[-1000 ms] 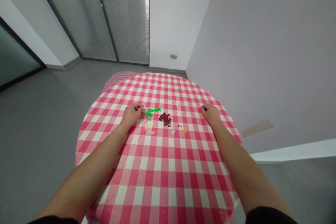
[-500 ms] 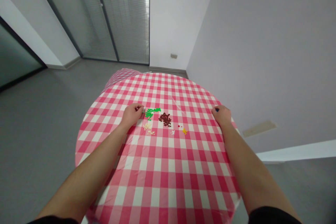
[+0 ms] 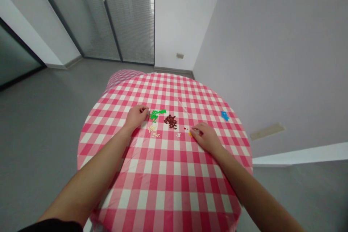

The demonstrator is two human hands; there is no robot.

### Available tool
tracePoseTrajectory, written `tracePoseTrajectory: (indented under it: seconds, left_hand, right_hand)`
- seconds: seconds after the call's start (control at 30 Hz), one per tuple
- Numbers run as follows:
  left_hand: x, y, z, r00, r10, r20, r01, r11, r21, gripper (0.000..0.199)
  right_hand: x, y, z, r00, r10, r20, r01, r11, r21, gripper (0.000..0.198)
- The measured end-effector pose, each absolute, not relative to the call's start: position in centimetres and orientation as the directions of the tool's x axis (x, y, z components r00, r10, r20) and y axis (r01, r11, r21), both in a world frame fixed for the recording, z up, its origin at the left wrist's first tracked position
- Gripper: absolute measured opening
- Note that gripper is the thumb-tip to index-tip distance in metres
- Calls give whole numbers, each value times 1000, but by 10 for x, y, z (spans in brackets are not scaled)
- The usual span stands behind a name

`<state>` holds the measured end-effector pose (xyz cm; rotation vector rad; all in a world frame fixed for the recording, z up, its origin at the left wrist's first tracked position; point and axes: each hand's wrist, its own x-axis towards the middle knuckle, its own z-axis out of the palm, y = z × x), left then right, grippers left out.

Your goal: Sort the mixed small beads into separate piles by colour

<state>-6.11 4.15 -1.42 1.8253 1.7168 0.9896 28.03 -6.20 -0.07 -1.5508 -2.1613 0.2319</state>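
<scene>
My left hand (image 3: 136, 116) rests on the table with thumb and fingers in a pinch, its tips beside the small green plastic pieces (image 3: 154, 116). Whatever it may hold is too small to make out. Over the little yellow pieces (image 3: 190, 134), my right hand (image 3: 208, 137) has its thumb and forefinger drawn close together. Its tips partly cover that yellow cluster, and I cannot see whether a piece lies between them. Two tiny red pieces (image 3: 185, 128) are just left of these fingertips, and white pieces (image 3: 178, 135) lie a bit further left.
A dark brown heap (image 3: 170, 121) sits mid-table, with cream pieces (image 3: 152, 128) nearer my left wrist. Blue pieces (image 3: 224, 116) lie at the right. The round table wears a red-and-white checked cloth (image 3: 165, 174). A wall (image 3: 277, 61) stands close on the right.
My right hand has moved left and nearer me, from the table's right edge to the yellow pieces, uncovering the blue ones. The left hand has stayed beside the green pieces.
</scene>
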Motion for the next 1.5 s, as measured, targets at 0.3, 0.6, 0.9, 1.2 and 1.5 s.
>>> tracePoseTrajectory:
  seconds: [0.3, 0.6, 0.9, 1.2, 1.5]
  left_hand:
    - [-62, 43, -16, -19, 979, 201, 656, -140, 742, 25]
    - [-62, 43, -16, -2, 982, 190, 673, -140, 727, 26]
    - [-62, 44, -17, 15, 980, 196, 697, -151, 701, 26]
    - [-62, 43, -15, 14, 981, 194, 709, -146, 690, 26]
    - [-63, 44, -16, 33, 980, 199, 706, -163, 689, 26]
  right_hand:
    - [266, -62, -7, -409, 874, 262, 808, 480, -341, 25]
    - [279, -58, -9, -377, 889, 259, 851, 443, -281, 27]
    - [330, -41, -15, -245, 924, 295, 918, 318, -236, 25]
    - [402, -26, -25, -37, 938, 344, 990, 82, -118, 29]
    - [425, -24, -28, 102, 919, 381, 994, -79, -76, 28]
